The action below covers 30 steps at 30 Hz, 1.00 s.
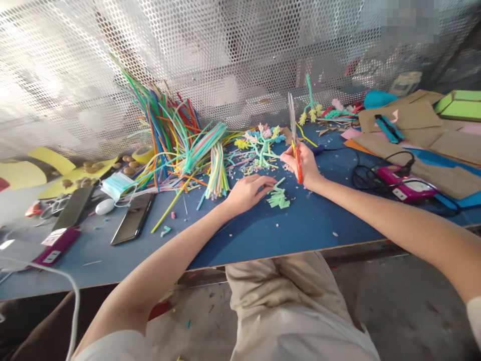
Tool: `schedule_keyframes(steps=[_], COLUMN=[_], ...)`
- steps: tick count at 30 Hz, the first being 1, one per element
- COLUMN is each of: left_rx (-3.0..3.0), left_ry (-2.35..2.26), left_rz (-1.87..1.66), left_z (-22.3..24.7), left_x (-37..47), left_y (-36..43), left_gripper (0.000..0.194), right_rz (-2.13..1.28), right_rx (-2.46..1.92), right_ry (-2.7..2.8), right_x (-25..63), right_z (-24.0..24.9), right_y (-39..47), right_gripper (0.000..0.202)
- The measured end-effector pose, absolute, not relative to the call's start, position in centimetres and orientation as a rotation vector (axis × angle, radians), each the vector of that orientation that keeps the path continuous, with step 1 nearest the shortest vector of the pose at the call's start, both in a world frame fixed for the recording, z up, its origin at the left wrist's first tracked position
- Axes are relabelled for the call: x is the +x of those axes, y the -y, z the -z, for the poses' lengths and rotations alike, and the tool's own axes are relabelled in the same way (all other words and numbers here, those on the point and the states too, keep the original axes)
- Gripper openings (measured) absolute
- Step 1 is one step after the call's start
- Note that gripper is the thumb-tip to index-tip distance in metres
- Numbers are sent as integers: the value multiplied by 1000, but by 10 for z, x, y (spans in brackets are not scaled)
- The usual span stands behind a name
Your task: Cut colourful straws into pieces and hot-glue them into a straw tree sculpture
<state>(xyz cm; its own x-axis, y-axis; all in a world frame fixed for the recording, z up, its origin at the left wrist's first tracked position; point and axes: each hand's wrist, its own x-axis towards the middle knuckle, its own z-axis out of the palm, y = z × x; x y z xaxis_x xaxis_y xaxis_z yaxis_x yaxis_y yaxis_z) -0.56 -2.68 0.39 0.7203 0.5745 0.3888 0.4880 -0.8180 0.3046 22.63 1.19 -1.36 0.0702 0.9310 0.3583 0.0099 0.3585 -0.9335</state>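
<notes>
My right hand (pixel 303 163) is closed around a pair of scissors (pixel 297 155) with orange handles, their blades pointing up and away. Its fingertips are close to a branching pipe-cleaner plant (pixel 262 150) with a pale green stem and pink, yellow and blue tips; whether they touch it I cannot tell. On the blue tabletop rests my left hand (pixel 248 193), palm down, with its fingers loosely stretched and thumb apart. Just right of those fingertips lies a small pile of cut light green pipe-cleaner pieces (pixel 278 198).
Bundled pipe cleaners (pixel 217 173) and a tall multicoloured heap (pixel 165 125) stand at left. Nearer lie a phone (pixel 133 219), a face mask (pixel 117 186) and a purple power strip (pixel 56 245). Cardboard (pixel 402 115), a blue cutter (pixel 389 129) and a corded purple power strip (pixel 406 183) occupy the right.
</notes>
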Motion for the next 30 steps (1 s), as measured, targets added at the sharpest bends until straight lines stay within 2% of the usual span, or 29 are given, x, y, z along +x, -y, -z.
schedule_keyframes(steps=[7, 16, 22, 25, 30], left_rx=[2562, 2223, 2094, 2041, 1500], left_ry=[-892, -1074, -1139, -1121, -927], left_rz=[-742, -1057, -1231, -1153, -783], left_z=[0, -7, -9, -8, -12], left_x=[-4, -4, -7, -6, -4], left_y=[27, 22, 18, 18, 20], left_gripper=[21, 26, 26, 28, 43], right_rz=[-899, -888, -879, -901, -870], right_rx=[-947, -948, -957, -926, -912], right_ry=[1304, 1352, 1452, 1533, 1663], right_x=[226, 228, 224, 221, 218], right_z=[16, 15, 12, 9, 0], right_y=[-13, -13, -4, 5, 18], right_gripper=[47, 52, 47, 47, 47])
